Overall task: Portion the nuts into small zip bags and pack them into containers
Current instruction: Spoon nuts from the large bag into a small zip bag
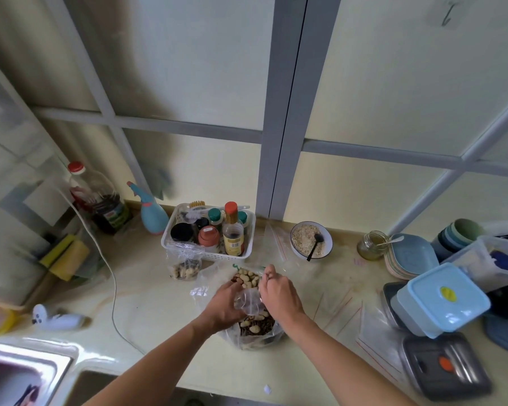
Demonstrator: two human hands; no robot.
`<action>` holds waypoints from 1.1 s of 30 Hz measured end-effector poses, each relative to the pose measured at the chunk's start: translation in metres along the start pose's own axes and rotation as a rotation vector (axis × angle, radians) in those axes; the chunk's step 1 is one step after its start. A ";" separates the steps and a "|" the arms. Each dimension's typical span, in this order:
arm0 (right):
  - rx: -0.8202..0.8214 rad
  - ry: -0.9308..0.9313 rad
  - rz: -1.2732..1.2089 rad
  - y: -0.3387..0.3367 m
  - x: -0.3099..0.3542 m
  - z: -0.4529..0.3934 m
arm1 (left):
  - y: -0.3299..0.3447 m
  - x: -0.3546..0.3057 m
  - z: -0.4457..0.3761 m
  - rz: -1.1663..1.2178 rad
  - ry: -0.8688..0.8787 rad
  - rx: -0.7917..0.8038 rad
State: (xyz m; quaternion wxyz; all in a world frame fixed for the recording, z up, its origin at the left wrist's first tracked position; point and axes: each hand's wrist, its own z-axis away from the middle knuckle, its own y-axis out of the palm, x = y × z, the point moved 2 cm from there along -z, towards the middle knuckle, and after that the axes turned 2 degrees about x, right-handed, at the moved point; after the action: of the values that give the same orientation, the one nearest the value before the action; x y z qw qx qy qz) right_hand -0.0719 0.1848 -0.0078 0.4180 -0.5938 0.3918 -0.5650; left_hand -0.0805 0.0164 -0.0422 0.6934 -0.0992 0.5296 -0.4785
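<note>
**Nuts being bagged at the front of the worktop**

Nearest the camera, two bare forearms are extended over the front edge of the pale countertop [147,291]. The left hand [223,306] is curled around a small clear zip bag [248,303], which is held over a large clear plastic bag of mixed nuts [254,326] standing near the front edge at the middle. The right hand [277,291] is placed just beside the small bag, its fingers bent and pinched together at the bag's far side; what is pinched between them cannot be made out. Pale nuts [248,279] are seen heaped just beyond both hands.

A filled small bag of nuts [185,266] is propped against the front of a white basket [207,254] of bottles and jars, towards the back edge. Empty zip bags [376,335] with red seal lines are spread flat on the right part of the counter. At the right edge, a light blue lidded container [443,300] is stacked on a grey one, and a grey lid [445,364] with an orange tab is laid nearer the front. A bowl of oats [311,238] with a dark spoon is set by the back edge. A steel sink [21,373] occupies the front left corner.
</note>
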 end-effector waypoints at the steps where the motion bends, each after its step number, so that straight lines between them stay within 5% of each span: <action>1: 0.002 0.015 -0.031 0.000 0.002 0.001 | 0.002 0.001 0.001 -0.015 -0.028 0.014; 9: -0.015 0.115 -0.382 0.024 -0.004 0.005 | 0.012 0.005 0.001 -0.105 -0.147 -0.002; 18: 0.085 0.654 -1.240 0.031 -0.026 0.006 | 0.012 0.010 0.001 0.068 -0.109 0.000; 33: -0.008 0.670 -1.175 -0.007 -0.060 -0.004 | 0.013 0.008 0.017 0.456 -0.038 0.090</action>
State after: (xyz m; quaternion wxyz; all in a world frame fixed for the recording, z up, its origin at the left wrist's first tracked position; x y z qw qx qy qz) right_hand -0.0788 0.2436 -0.0216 -0.1047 -0.5025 0.1143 -0.8506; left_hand -0.0594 0.0106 -0.0485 0.7971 0.0454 0.5033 -0.3306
